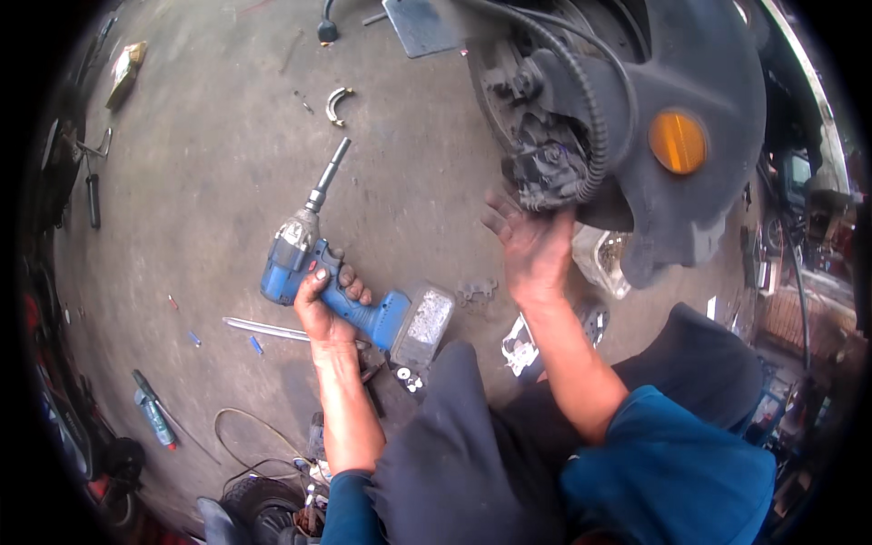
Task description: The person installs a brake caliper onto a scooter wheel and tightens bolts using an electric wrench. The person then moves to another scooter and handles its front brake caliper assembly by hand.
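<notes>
My left hand (334, 292) is wrapped around the grip of a blue cordless impact wrench (368, 313), thumb along its side. A long metal socket (329, 174) sticks out of the wrench's front, pointing up and away over the floor. The grey, scuffed battery (425, 318) is at the wrench's lower end, close to my knee. My right hand (534, 247) is raised just below a dirty brake caliper (549, 177), its fingers apart and slightly blurred. Whether the fingertips touch the caliper is unclear. A ribbed black hose (595, 136) curves beside the caliper.
A dark plastic fender (718, 182) with an orange reflector (678, 143) fills the upper right. A curved brake shoe (337, 106) lies on the concrete floor ahead. Left of me are a teal tool (154, 411), a metal bar (268, 329) and loose cables (227, 413).
</notes>
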`<action>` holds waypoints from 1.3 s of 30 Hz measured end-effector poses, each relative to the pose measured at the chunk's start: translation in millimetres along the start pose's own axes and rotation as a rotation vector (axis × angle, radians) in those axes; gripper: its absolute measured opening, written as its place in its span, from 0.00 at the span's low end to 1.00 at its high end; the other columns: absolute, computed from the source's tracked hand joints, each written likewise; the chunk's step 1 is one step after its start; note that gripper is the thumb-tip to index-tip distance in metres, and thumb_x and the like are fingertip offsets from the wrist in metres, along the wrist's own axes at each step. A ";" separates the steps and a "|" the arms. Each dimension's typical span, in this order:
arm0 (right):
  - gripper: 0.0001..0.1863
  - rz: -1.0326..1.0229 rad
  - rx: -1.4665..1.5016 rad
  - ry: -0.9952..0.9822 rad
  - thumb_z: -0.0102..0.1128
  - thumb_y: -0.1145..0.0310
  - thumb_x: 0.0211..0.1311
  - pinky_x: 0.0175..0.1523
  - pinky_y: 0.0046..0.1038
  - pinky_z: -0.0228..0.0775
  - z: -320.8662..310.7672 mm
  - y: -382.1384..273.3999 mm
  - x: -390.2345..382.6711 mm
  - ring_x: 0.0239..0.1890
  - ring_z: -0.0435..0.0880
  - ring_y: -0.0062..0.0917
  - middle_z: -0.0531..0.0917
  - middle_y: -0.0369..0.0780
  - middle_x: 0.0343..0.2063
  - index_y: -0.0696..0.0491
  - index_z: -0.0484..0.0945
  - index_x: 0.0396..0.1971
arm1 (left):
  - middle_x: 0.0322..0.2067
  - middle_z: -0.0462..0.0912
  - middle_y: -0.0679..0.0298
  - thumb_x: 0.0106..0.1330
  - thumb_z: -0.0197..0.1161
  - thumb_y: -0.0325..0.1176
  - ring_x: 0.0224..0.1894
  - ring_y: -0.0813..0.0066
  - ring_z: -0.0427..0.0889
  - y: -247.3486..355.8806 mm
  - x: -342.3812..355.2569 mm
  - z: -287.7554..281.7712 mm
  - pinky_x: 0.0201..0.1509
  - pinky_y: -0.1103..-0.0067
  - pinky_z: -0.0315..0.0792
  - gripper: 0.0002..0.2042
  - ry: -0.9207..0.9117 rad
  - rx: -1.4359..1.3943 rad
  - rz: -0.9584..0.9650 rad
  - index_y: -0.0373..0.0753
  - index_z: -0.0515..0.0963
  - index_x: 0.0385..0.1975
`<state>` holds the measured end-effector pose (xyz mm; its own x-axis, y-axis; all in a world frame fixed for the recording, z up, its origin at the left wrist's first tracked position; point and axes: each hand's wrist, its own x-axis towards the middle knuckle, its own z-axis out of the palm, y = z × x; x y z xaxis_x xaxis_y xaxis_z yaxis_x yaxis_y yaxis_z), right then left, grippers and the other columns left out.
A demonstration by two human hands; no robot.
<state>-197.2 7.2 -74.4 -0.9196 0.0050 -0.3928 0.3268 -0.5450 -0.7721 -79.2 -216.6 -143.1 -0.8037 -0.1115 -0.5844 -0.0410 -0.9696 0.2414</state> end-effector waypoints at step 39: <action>0.28 -0.827 -0.780 0.274 0.67 0.64 0.50 0.56 0.31 0.61 -64.8 -48.0 11.0 0.49 0.74 0.32 0.76 0.45 0.46 0.64 0.70 0.48 | 0.23 0.72 0.61 0.52 0.59 0.38 0.23 0.69 0.72 0.0 28.7 -26.5 0.28 0.70 0.69 0.17 0.221 0.078 0.060 0.35 0.72 0.39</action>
<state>-208.9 87.8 -74.1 -0.8683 0.3498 0.3516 -0.2163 0.3707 -0.9032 -86.5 -225.6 -180.4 -0.6570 -0.2218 -0.7206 -0.0499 -0.9409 0.3350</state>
